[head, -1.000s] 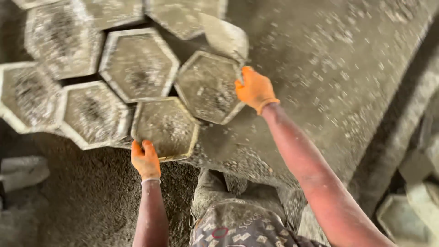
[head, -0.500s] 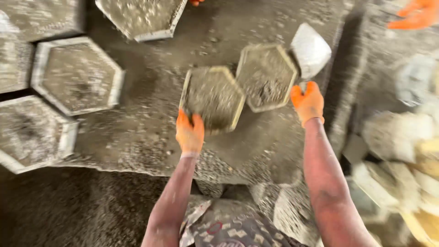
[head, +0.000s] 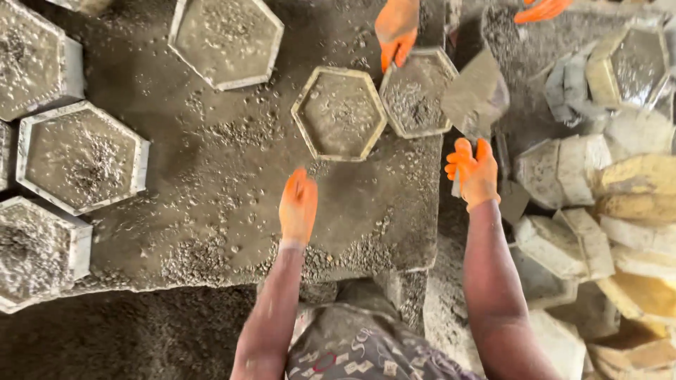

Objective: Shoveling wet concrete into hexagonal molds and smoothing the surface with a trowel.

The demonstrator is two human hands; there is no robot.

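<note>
My left hand (head: 298,206), in an orange glove, hovers flat over the concrete-spattered slab (head: 232,176), empty, just below a hexagonal mould (head: 339,112) filled with wet concrete. My right hand (head: 473,171), also gloved in orange, grips the handle of a trowel (head: 475,97) whose blade tilts up beside a second filled hexagonal mould (head: 417,92). Another person's orange-gloved hand (head: 396,28) touches the far rim of that second mould. A further orange glove (head: 542,9) shows at the top edge.
More filled hexagonal moulds lie at top centre (head: 225,39) and along the left (head: 81,156). A heap of empty moulds (head: 605,190) is stacked on the right. The slab's front edge drops off near my legs.
My left hand has let go of the mould it was sliding and pulled back. The two moulds now rest near the slab's right end. Another person's hand has reached the right mould.
</note>
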